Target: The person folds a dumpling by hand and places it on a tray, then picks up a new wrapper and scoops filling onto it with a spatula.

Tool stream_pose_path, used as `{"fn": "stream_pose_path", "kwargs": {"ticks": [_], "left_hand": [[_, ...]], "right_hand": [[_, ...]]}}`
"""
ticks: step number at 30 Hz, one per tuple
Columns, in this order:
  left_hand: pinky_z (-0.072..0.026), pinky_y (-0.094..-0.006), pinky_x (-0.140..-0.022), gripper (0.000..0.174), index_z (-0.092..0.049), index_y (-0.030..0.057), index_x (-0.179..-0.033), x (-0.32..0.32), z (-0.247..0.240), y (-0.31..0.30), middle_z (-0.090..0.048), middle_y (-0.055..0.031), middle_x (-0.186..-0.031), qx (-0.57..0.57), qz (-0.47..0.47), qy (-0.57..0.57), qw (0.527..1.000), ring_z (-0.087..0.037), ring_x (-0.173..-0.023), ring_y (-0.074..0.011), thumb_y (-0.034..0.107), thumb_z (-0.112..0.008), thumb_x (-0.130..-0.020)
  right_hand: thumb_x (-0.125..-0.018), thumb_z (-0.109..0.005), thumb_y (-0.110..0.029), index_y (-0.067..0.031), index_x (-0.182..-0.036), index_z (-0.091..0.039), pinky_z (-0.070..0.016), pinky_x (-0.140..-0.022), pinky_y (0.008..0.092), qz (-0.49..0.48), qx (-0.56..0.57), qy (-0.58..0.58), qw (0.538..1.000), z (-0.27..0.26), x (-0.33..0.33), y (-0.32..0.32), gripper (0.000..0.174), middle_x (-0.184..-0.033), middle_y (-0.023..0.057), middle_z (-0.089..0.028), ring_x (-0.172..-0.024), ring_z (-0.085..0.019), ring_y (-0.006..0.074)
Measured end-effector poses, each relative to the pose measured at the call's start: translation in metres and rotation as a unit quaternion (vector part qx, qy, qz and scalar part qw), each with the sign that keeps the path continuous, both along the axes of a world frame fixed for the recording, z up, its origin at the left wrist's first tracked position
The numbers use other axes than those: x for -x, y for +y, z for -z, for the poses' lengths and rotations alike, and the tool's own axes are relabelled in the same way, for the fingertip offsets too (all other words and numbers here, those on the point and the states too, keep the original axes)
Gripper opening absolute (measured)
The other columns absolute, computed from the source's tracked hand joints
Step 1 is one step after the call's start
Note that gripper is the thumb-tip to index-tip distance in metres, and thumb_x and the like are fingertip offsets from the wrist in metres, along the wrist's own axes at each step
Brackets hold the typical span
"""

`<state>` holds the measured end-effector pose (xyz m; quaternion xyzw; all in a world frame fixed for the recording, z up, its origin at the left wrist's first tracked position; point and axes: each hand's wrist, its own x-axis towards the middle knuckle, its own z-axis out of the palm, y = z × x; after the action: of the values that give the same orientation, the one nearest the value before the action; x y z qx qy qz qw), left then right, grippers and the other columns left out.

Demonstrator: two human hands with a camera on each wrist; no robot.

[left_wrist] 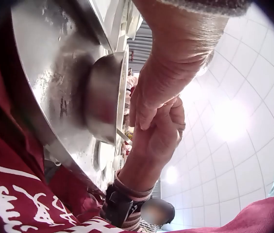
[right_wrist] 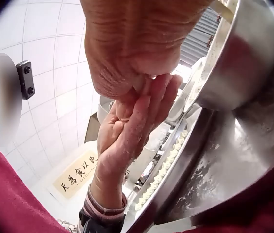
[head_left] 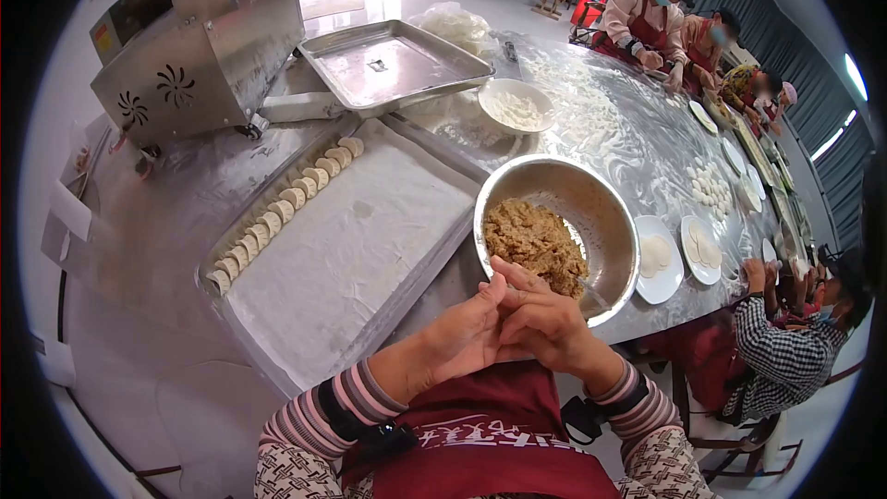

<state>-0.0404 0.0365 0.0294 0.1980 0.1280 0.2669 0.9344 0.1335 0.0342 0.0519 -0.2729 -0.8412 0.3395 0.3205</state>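
My left hand (head_left: 459, 333) and right hand (head_left: 547, 323) meet just in front of the near rim of the steel bowl (head_left: 614, 222), fingers bent and overlapping. Brown minced filling (head_left: 534, 238) fills the bowl's left part. In the left wrist view, the left hand (left_wrist: 168, 73) covers the fingers of the right hand (left_wrist: 158, 141). From the right wrist, the right hand (right_wrist: 132, 53) lies over the left palm and fingers (right_wrist: 127, 141). Whatever is between them is hidden. Left of the bowl, a row of pale folded dumplings (head_left: 294, 198) lines the far left side of a floured tray (head_left: 342, 249).
Behind the tray stand an empty metal tray (head_left: 407, 60), a bowl of flour (head_left: 517, 106) and a steel machine (head_left: 199, 55). Plates with round wrappers (head_left: 654, 257) are right of the filling bowl. Several people (head_left: 637, 18) work along the table's far and right sides.
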Motion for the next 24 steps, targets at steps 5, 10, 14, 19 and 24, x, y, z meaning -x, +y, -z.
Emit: {"fn": "stream_pose_path", "kwargs": {"ticks": [5,10,14,19,24], "left_hand": [[-0.0435,-0.0365,-0.098,0.065,-0.030,0.0037,-0.138,0.003,0.015,0.005,-0.047,-0.0128,-0.128,-0.019,0.022,-0.027,0.999,-0.050,-0.117,-0.0218,0.053,-0.030,-0.096],[-0.0429,-0.0364,-0.098,0.067,-0.030,0.0037,-0.138,0.000,0.004,0.001,-0.046,-0.0119,-0.129,-0.006,0.014,-0.006,1.000,-0.049,-0.118,-0.0209,0.055,-0.031,-0.095],[-0.0422,-0.0368,-0.099,0.069,-0.030,0.0035,-0.139,0.000,0.005,-0.002,-0.045,-0.0121,-0.131,-0.026,-0.010,0.014,0.999,-0.047,-0.120,-0.0213,0.056,-0.030,-0.095],[-0.0387,-0.0361,-0.102,0.073,-0.034,-0.0021,-0.135,0.008,0.013,-0.006,-0.044,-0.0128,-0.132,-0.063,-0.015,-0.006,0.998,-0.046,-0.121,-0.0218,0.058,-0.026,-0.095],[-0.0369,-0.0345,-0.103,0.077,-0.038,-0.0074,-0.130,0.011,0.005,-0.014,-0.048,-0.0114,-0.126,-0.102,-0.039,0.024,0.994,-0.047,-0.118,-0.0190,0.059,-0.025,-0.094]], "right_hand": [[-0.073,-0.069,-0.003,-0.0047,-0.076,-0.064,-0.0250,-0.110,0.0469,-0.007,0.053,0.029,0.998,0.005,-0.006,0.002,0.006,-0.130,0.0164,-0.054,-0.138,-0.028,0.0364],[-0.069,-0.072,-0.003,-0.0067,-0.082,-0.064,-0.0207,-0.110,0.0481,-0.041,0.001,-0.006,0.999,0.002,0.000,0.005,0.016,-0.134,0.0141,-0.052,-0.138,-0.027,0.0382],[-0.070,-0.073,-0.005,-0.0069,-0.085,-0.065,-0.0221,-0.110,0.0487,-0.003,-0.045,-0.039,0.998,0.008,-0.001,0.001,0.018,-0.133,0.0153,-0.052,-0.137,-0.028,0.0381],[-0.071,-0.074,-0.008,-0.0069,-0.105,-0.068,-0.0284,-0.108,0.0474,0.030,0.100,0.138,0.985,0.015,-0.007,-0.004,0.035,-0.130,0.0143,-0.055,-0.136,-0.031,0.0369],[-0.071,-0.073,-0.005,-0.0062,-0.102,-0.071,-0.0311,-0.107,0.0445,0.038,0.071,0.157,0.984,0.020,-0.002,-0.006,0.031,-0.126,0.0132,-0.058,-0.135,-0.034,0.0363]]}}
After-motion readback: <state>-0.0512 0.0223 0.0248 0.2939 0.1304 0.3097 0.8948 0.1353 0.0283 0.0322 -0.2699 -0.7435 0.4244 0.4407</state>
